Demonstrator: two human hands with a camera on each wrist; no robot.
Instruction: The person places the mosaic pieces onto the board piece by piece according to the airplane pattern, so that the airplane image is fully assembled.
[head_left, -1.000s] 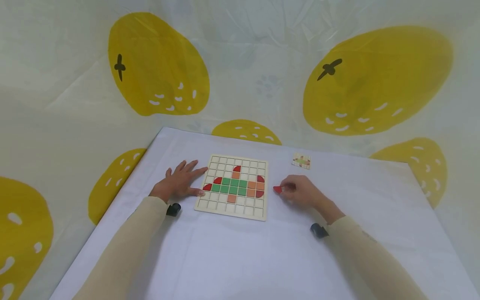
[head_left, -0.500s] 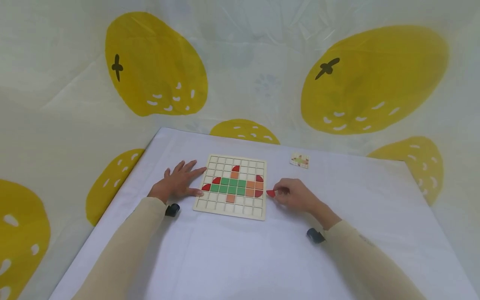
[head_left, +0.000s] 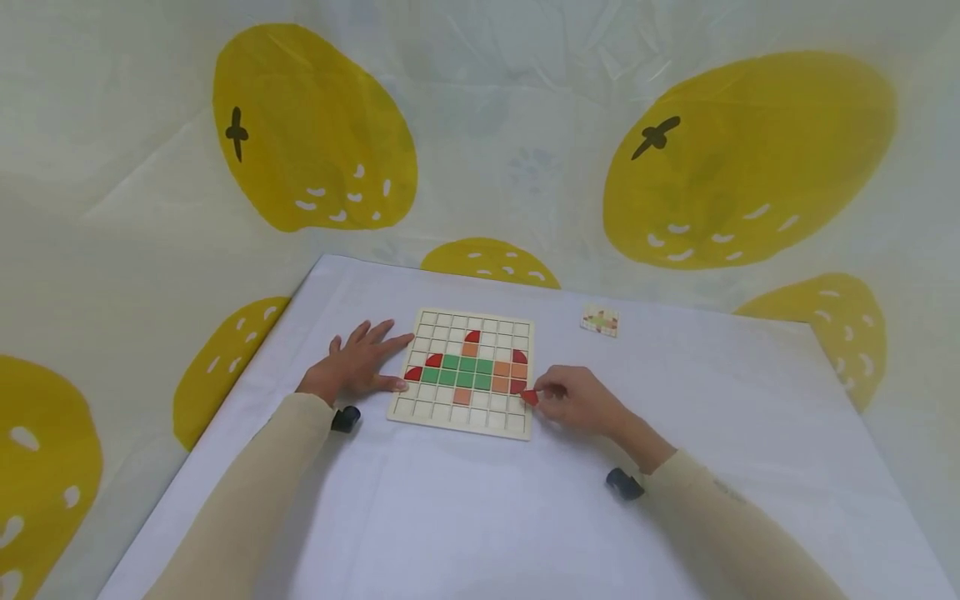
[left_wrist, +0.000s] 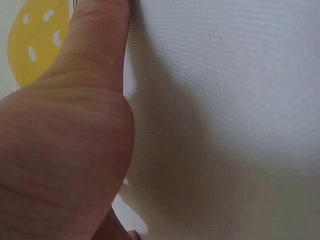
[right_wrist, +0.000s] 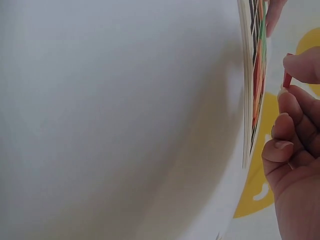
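A square wooden grid board lies on the table, with green, orange and red tiles set in its cells. My left hand rests at the board's left edge, fingers spread, thumb and a fingertip touching it. Between thumb and index finger my right hand pinches a red quarter-round tile at the board's right edge, beside the lower right red tile in the grid. In the right wrist view the red tile is seen edge-on between the fingertips. The left wrist view shows only part of the left hand over white cloth.
A small pattern card lies beyond the right hand, near the back edge of the table. White cloth covers the table. Behind it hangs a backdrop printed with yellow fruit shapes.
My right hand has moved left and slightly nearer the body, bringing the red tile from beside the board to its right edge. The left hand stays in place on the board.
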